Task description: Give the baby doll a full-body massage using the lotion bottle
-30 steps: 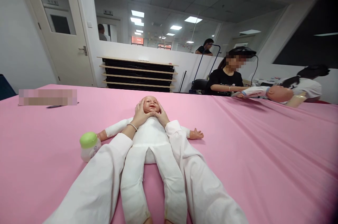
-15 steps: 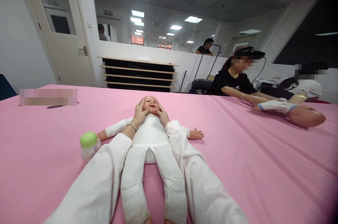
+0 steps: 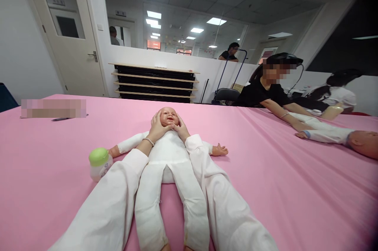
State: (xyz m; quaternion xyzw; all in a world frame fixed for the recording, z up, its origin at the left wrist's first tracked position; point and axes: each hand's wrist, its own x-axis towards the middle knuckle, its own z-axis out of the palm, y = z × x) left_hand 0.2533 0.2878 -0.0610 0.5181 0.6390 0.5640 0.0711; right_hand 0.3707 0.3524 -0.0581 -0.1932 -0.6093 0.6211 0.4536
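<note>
A baby doll (image 3: 169, 152) in a white suit lies on its back on the pink table (image 3: 265, 188), head away from me. My left hand (image 3: 158, 127) cups the left side of the doll's head (image 3: 168, 117), with the thumb at its chin. My right hand (image 3: 180, 128) cups the other side, its thumb also under the chin. Both hands curve around the face, pressed against it. A bracelet sits on my left wrist. A small white bottle with a green cap (image 3: 100, 163) stands beside my left sleeve.
At the far right a person in black (image 3: 265, 91) leans over another doll (image 3: 339, 136) lying on the same table. A pen (image 3: 63, 118) lies far left. A door (image 3: 63, 30) and a slatted rack (image 3: 155, 83) stand behind the table.
My thumbs have slid from the doll's cheeks back down to its chin. The person at the right has lowered their doll flat onto the table and shifted it rightwards.
</note>
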